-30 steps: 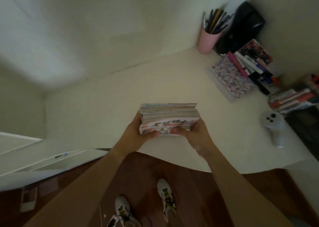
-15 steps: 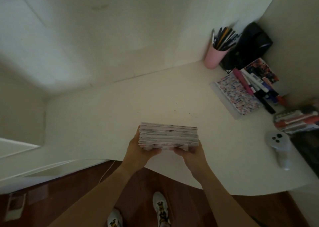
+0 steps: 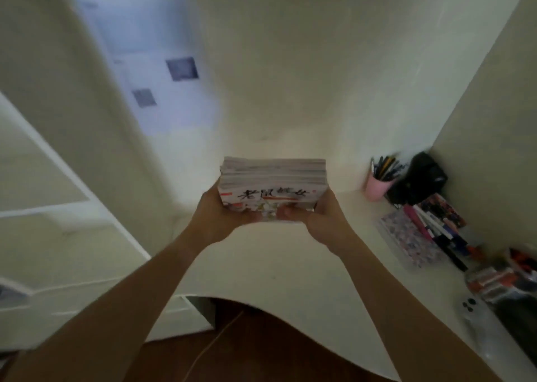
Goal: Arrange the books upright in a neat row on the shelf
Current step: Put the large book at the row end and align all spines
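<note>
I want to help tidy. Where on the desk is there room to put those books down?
Bare desk lies under the stack of books, from the curved front edge to the wall. The right side is crowded: pink pen cup, patterned notebook, white controller.

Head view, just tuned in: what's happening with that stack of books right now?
A person grips a thick stack of thin paperback books between both hands, left hand at its left end, right hand at its right. The stack is held flat in the air above the cream desk, in front of the wall. No book stands upright yet. A pink pen cup and other loose books sit at the right.
</note>
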Demonstrator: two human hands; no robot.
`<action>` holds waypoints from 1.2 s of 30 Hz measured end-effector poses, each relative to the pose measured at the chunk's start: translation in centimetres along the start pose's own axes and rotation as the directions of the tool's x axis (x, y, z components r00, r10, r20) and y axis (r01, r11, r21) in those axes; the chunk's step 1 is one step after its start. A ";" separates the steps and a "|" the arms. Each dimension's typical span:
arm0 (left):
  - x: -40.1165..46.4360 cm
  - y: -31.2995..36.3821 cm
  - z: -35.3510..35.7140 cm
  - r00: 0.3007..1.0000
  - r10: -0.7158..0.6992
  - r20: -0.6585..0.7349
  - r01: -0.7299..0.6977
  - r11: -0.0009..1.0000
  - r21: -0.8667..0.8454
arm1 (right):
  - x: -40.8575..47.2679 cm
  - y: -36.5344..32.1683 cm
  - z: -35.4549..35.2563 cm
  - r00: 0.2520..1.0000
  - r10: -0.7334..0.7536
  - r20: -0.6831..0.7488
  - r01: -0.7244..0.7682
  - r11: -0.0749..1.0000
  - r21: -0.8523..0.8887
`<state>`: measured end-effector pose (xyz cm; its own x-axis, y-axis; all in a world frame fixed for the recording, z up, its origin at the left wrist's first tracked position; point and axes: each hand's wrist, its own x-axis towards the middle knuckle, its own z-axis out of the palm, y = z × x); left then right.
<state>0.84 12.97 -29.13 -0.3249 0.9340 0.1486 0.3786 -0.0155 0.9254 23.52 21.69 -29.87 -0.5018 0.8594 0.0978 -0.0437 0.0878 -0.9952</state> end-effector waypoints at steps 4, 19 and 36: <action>0.9 9.4 -7.7 0.982 0.169 -0.090 -0.161 0.983 0.090 | 2.6 -11.5 3.5 0.972 -0.223 0.069 0.220 0.974 0.048; 0.7 30.4 -20.6 0.784 0.560 -0.267 -0.434 0.802 0.410 | 7.8 -36.5 8.8 0.787 -0.552 0.276 0.541 0.832 0.120; 10.5 34.5 -22.0 0.820 0.350 -0.452 -0.082 0.854 0.514 | 20.4 -42.5 10.9 0.901 -0.363 0.236 0.368 0.930 0.027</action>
<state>-8.55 14.41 11.98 -0.5253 0.5996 0.6037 0.7953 0.0938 0.5989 5.70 29.99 14.37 -0.6399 0.6242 0.4482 -0.2482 0.3841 -0.8893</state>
